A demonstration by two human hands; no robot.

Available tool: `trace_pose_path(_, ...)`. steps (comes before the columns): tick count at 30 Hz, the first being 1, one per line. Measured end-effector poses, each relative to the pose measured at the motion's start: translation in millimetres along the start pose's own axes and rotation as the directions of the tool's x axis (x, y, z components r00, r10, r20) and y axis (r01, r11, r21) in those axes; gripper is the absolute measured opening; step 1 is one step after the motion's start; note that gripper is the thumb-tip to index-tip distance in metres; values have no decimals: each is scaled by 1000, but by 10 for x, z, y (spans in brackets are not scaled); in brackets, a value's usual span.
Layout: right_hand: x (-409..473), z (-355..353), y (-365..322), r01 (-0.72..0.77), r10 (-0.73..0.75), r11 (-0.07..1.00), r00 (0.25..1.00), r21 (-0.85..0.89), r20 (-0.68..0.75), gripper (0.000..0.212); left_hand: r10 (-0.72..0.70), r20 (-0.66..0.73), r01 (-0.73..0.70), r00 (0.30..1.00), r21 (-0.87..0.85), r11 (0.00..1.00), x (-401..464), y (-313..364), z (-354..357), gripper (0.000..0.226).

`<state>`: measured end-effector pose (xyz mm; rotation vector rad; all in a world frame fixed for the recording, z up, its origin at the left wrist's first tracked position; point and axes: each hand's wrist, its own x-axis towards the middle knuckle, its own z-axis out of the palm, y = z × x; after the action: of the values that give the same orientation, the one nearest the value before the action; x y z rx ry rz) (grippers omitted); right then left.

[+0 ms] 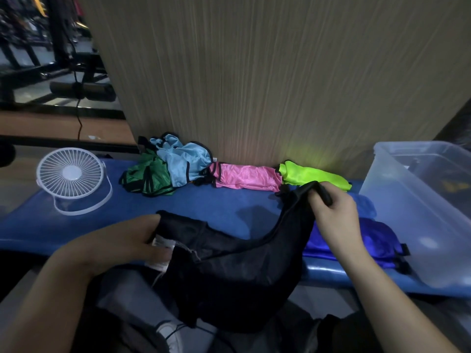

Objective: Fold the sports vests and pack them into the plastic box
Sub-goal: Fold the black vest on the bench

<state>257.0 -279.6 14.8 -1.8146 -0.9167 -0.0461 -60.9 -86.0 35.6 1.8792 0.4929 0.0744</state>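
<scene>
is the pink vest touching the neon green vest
Touching. The head view shows the pink vest's right end butting against the neon green vest's left end by the wooden panel, no blue mat visible between.

- The person's left hand [132, 240] and right hand [336, 212] are bare, with no gloves, rings or watch showing.
- Both forearms are bare as far as the frame's lower edge; no sleeve comes into view.
- Below, the legs wear dark trousers.
- A light-coloured shoe [170, 335] with dark laces shows at the bottom.
</scene>
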Motion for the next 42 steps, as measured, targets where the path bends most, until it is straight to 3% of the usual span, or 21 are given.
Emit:
trace_pose_path(3,-18,15,2,-5,5,1000,1000,2,19,27,-81,-66,97,995,280,955,32,-18,-11,27)
trace_pose_path(6,-40,36,-1,-2,1,1000,999,5,36,29,-137,-204,228,969,537,812,75,2,-10,26)
trace_pose_path(9,-67,51,-11,6,-6,1000,998,11,60,35,-107,-397,328,912,546,771,71,97,6,21)
trace_pose_path(13,-91,68,-17,28,-27,999,996,-15,87,26,33,-578,236,816,384,893,79,183,100,42)
trace_pose_path(16,-109,57,-34,57,-56,998,992,-6,112,17,121,-487,125,865,442,888,88,246,132,47)
trace_pose_path(21,-121,6,-113,101,-108,994,972,46,211,16,131,-338,68,932,517,853,79,264,137,49)
trace_pose_path(24,-85,-65,-155,151,-145,989,927,10,347,19,147,-263,41,954,596,802,67,253,135,61)
trace_pose_path(27,-49,-139,-245,220,-188,975,905,-41,381,35,127,-251,47,960,588,808,17,251,131,60)
trace_pose_path(30,-7,-242,-370,250,-235,968,907,2,349,38,206,-307,19,929,596,803,0,283,129,51)
trace_pose_path(34,-33,-403,-513,119,-151,987,912,105,380,22,225,-347,66,910,659,749,16,449,31,29)
trace_pose_path(37,-50,-521,-585,134,-153,988,919,77,362,25,286,-348,48,893,706,707,-9,591,-25,20)
trace_pose_path(42,-30,-727,-725,155,-152,988,943,14,295,24,447,-483,17,753,694,720,-116,820,-62,7)
